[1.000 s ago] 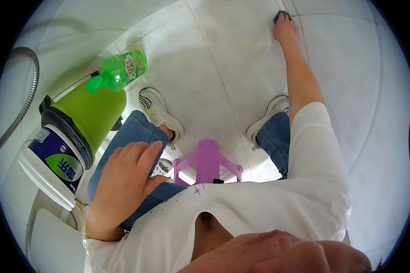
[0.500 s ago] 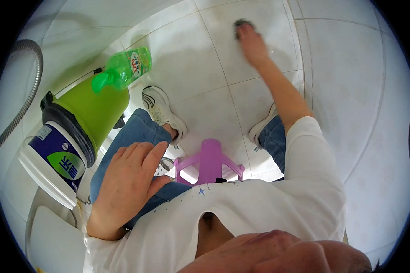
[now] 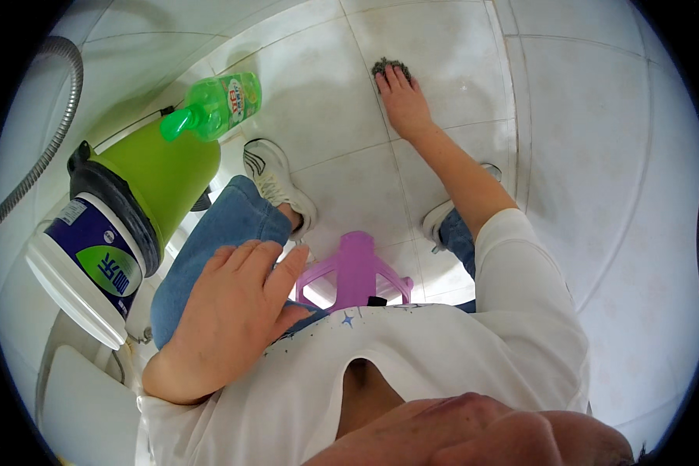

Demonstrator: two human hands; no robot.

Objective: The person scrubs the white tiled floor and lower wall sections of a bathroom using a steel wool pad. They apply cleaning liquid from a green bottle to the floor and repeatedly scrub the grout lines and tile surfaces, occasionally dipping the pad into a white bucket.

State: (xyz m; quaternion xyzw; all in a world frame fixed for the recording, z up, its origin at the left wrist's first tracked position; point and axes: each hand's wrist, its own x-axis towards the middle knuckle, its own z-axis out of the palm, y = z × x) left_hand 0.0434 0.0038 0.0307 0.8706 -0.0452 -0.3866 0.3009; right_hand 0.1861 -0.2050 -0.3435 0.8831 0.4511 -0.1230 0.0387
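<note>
My right hand (image 3: 405,105) reaches out over the pale tiled floor (image 3: 311,85). Its fingers lie over a dark, curly steel wool scrubber (image 3: 390,64) and press it against the tiles; part of the pad is hidden under them. My left hand (image 3: 237,311) rests on my bent left leg in blue jeans, back of the hand up, fingers stretched and thumb apart, holding nothing.
To the left are a green soap bottle (image 3: 221,107) with a pump top, a lime-green bin (image 3: 171,167) and a white bucket (image 3: 74,283) with a blue label. A metal hose (image 3: 68,120) hangs farther left. Below me is a purple plastic stool (image 3: 356,268).
My right hand has moved left and a little nearer with the scrubber along the floor. The left hand stays on the leg, with only a slight shift.
</note>
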